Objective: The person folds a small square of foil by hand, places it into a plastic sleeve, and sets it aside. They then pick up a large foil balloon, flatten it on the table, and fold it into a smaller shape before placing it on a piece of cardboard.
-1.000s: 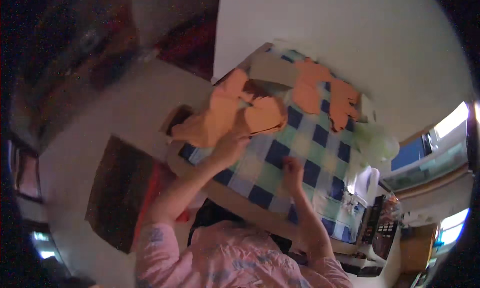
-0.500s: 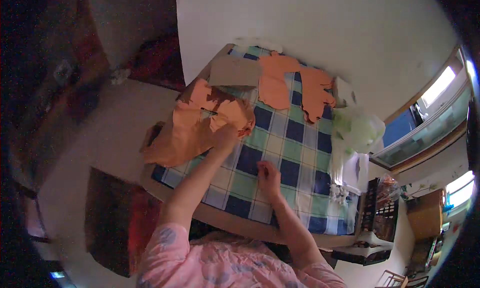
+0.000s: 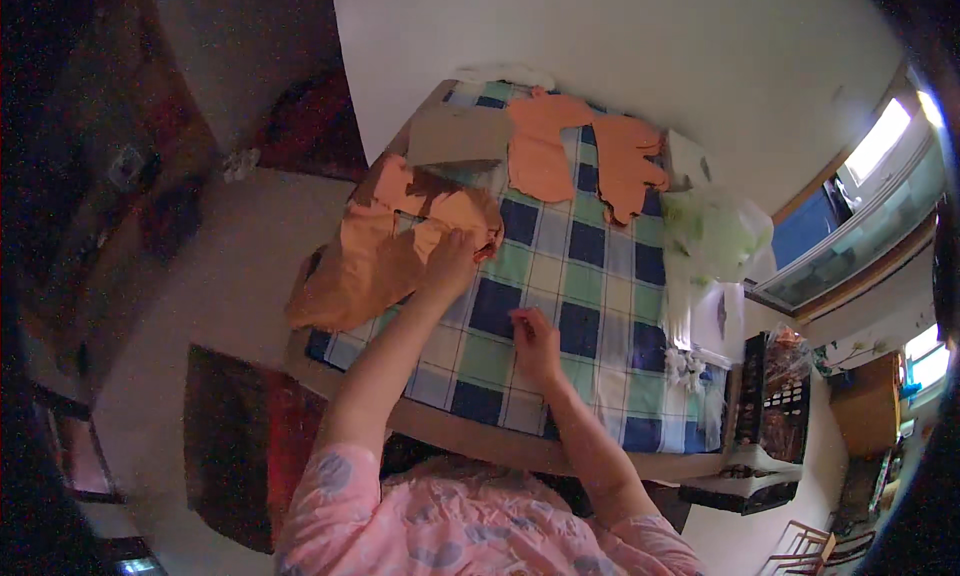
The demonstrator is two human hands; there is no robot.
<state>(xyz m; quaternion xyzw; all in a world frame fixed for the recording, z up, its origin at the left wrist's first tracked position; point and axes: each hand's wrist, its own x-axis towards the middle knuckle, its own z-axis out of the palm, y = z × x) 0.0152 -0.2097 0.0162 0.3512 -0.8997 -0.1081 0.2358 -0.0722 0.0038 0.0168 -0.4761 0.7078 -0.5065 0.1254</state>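
A pale green plastic bag [image 3: 712,238] lies crumpled at the surface's far right edge. Just right of the surface stands a dark crate [image 3: 775,401] holding clear, reddish wrapped packs [image 3: 790,351]. No labels, signs or screens can be made out.

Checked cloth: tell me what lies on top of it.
On the checked cloth lie orange fabric pieces, a brown card and both hands: left, right. The tabletop beneath is covered.
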